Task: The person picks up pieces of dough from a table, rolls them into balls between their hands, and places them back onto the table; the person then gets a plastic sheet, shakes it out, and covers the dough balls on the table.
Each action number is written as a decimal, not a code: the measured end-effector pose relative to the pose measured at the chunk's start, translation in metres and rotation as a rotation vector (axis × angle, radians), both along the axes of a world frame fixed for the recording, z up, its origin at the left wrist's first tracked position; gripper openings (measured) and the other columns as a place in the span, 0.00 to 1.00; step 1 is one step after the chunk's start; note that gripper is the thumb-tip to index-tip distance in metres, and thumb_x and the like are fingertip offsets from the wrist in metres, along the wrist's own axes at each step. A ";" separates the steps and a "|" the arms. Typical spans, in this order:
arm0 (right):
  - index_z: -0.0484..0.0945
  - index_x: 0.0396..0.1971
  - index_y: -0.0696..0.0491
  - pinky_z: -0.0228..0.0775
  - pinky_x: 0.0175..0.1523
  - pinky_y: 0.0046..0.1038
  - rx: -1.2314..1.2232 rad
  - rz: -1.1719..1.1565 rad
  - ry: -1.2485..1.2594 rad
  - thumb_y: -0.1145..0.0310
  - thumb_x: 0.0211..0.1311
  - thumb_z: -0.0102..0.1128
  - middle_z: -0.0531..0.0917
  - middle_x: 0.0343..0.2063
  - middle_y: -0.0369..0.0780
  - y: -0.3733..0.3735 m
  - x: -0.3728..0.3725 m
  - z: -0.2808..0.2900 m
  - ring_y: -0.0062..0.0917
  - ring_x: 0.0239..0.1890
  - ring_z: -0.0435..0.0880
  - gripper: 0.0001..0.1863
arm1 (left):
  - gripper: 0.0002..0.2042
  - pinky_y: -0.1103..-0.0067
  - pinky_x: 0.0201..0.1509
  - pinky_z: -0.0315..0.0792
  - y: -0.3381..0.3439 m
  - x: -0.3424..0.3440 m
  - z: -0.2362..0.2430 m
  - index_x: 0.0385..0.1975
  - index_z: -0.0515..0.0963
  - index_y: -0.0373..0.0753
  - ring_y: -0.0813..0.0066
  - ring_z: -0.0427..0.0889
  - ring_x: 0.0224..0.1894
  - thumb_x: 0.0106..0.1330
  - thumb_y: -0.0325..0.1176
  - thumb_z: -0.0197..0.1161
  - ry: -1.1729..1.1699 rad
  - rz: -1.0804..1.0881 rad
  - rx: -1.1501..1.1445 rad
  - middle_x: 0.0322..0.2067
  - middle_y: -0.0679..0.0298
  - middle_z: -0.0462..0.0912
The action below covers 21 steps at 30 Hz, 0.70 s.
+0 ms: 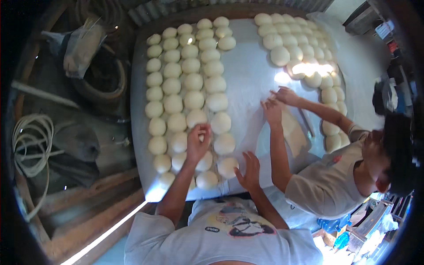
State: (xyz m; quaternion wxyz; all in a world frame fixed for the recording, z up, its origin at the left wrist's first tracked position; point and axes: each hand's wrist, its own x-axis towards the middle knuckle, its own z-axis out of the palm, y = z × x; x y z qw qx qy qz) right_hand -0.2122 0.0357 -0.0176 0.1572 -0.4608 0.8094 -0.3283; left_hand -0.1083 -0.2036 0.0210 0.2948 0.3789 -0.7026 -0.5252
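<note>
Rows of round pale dough balls (172, 105) cover the left side of a metal worktop (243, 70). My left hand (198, 141) is over these rows, just below a larger ball (196, 118), with fingertips curled together; whatever is between them is unclear. My right hand (248, 172) is open, fingers apart, beside the front right ball (227, 167) of the rows.
A co-worker (335, 176) at the right reaches both hands (278, 101) onto the worktop, near a flattish dough piece (291, 130) and a bar-like tool (307, 123). More dough balls (279, 55) lie behind. Coiled hose (33, 141) and timber beams (88, 212) are at left.
</note>
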 end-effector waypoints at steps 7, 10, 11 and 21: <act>0.67 0.55 0.60 0.56 0.61 0.50 0.148 -0.111 0.121 0.61 0.55 0.58 0.68 0.55 0.54 0.035 -0.001 -0.048 0.51 0.58 0.66 0.29 | 0.15 0.70 0.46 0.74 -0.272 -0.225 -0.018 0.43 0.72 0.32 0.61 0.80 0.45 0.62 0.34 0.62 -0.079 0.088 -0.308 0.40 0.53 0.80; 0.68 0.52 0.58 0.58 0.59 0.50 0.126 -0.111 0.179 0.56 0.53 0.60 0.69 0.54 0.53 0.029 -0.001 -0.053 0.50 0.56 0.67 0.29 | 0.27 0.64 0.49 0.73 -0.384 -0.289 -0.048 0.52 0.69 0.32 0.54 0.77 0.49 0.57 0.42 0.65 -0.400 0.238 -0.501 0.45 0.47 0.77; 0.68 0.51 0.57 0.58 0.58 0.50 0.143 -0.103 0.183 0.54 0.53 0.60 0.69 0.54 0.53 0.031 -0.002 -0.055 0.50 0.56 0.68 0.29 | 0.32 0.62 0.51 0.72 -0.412 -0.306 -0.051 0.56 0.65 0.32 0.54 0.76 0.52 0.55 0.45 0.66 -0.591 0.226 -0.462 0.48 0.46 0.75; 0.69 0.50 0.55 0.58 0.56 0.47 0.233 -0.155 0.161 0.55 0.47 0.66 0.68 0.54 0.49 0.031 -0.003 -0.049 0.46 0.56 0.68 0.32 | 0.33 0.64 0.55 0.72 -0.404 -0.326 -0.044 0.52 0.68 0.37 0.53 0.75 0.53 0.44 0.42 0.73 -0.595 0.286 -0.253 0.49 0.50 0.76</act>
